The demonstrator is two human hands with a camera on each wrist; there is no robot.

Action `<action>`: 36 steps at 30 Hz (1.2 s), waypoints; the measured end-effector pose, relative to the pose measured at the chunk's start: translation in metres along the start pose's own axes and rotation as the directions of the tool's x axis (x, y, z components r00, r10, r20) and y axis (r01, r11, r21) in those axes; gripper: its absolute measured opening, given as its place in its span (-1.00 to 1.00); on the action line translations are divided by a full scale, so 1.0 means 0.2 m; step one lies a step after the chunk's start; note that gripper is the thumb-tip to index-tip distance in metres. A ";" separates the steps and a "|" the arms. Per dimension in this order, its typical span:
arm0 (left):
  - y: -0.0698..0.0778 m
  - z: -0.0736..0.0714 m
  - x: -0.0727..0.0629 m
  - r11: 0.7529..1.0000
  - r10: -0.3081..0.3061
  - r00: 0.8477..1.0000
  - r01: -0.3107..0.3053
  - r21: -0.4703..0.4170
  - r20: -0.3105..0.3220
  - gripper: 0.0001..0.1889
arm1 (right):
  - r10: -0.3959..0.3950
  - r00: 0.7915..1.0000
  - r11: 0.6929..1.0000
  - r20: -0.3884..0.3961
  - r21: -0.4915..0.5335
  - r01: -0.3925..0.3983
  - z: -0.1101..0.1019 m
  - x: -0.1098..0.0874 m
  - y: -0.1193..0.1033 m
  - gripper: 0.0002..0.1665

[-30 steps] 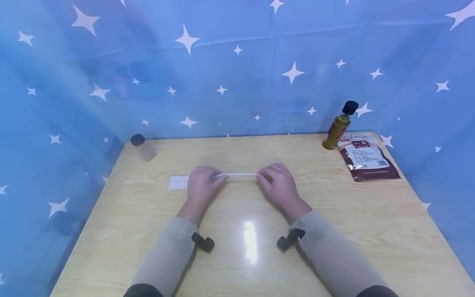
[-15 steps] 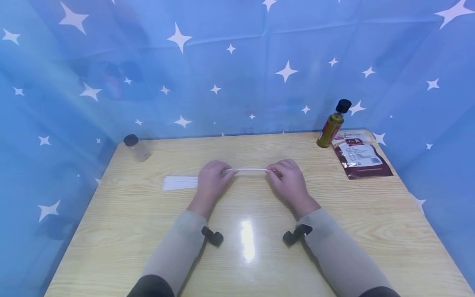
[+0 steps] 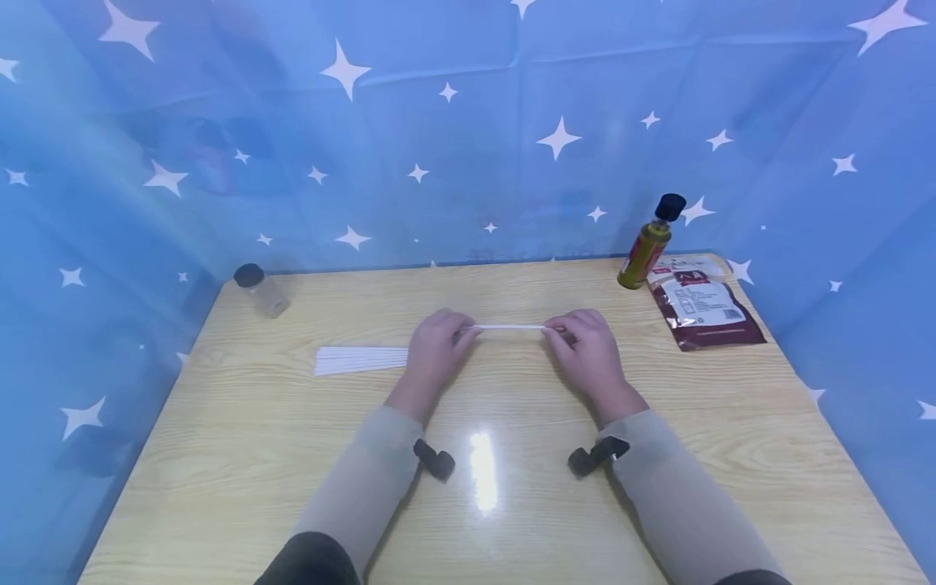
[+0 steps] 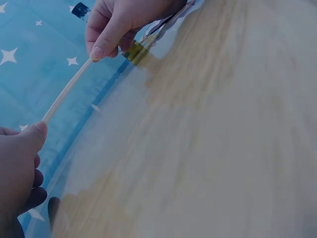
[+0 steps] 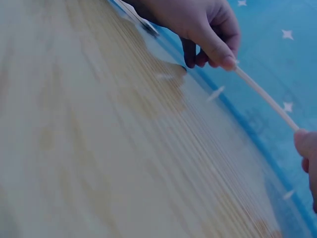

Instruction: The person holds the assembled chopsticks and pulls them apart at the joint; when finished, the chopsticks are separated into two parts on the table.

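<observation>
A thin, straight white stick (image 3: 509,327) spans the gap between my two hands in the head view. My left hand (image 3: 437,345) pinches one end between thumb and fingers, and my right hand (image 3: 587,345) pinches the other. Seen from the left wrist, the stick (image 4: 68,90) runs taut and straight, raised over the tabletop; its very ends are hidden in the fingers. Flat on the table, just left of my left hand, lies a row of white strips (image 3: 358,360) set side by side, their right end hidden behind that hand.
At the back left stands a clear jar (image 3: 269,299) with a black lid. A bottle of yellow-green liquid (image 3: 643,253) with a black cap is at the back right, beside a maroon and white packet (image 3: 704,309). Behind the wooden table (image 3: 526,504) hangs a blue star-patterned curtain (image 3: 468,187).
Both hands have moved right and slightly away from me, carrying the stick between them. More of the row of white strips now shows left of my left hand. The head view has shifted slightly.
</observation>
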State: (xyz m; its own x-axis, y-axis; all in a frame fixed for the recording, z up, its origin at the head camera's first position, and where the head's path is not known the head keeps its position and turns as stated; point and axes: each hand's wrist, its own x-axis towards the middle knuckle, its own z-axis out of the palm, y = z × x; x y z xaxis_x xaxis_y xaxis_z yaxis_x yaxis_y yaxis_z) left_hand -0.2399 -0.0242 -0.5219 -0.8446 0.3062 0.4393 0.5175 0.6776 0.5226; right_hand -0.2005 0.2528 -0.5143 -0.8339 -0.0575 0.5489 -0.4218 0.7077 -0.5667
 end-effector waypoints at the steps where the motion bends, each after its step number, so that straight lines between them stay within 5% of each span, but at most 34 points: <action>1: 0.01 0.01 0.01 1.000 -0.005 1.000 0.005 -0.009 0.010 -0.78 | 0.002 1.000 1.000 -0.005 -0.001 -0.002 -0.01 0.00 0.01 -0.87; 13: 0.06 0.05 0.06 0.994 -0.090 0.987 0.097 -0.051 0.134 -0.81 | 0.066 0.998 0.998 0.015 0.011 -0.066 -0.04 0.01 0.09 -0.91; 18: 0.04 0.07 0.06 0.993 -0.092 0.984 0.103 -0.060 0.154 -0.82 | 0.139 0.989 0.989 0.056 0.036 -0.141 -0.03 0.01 0.11 -0.93; 36: 0.04 0.06 0.05 0.984 -0.132 0.974 0.150 -0.092 0.184 -0.85 | 0.201 0.953 0.975 0.228 0.047 -0.217 -0.06 0.04 0.14 -0.90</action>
State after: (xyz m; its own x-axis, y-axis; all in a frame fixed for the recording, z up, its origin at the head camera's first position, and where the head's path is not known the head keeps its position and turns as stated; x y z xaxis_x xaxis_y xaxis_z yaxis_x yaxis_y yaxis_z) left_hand -0.2458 -0.0074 -0.5220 -0.9161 0.3320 0.2249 0.3951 0.6515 0.6477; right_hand -0.2138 0.2817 -0.5184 -0.9605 -0.0732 0.2686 -0.2470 0.6694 -0.7006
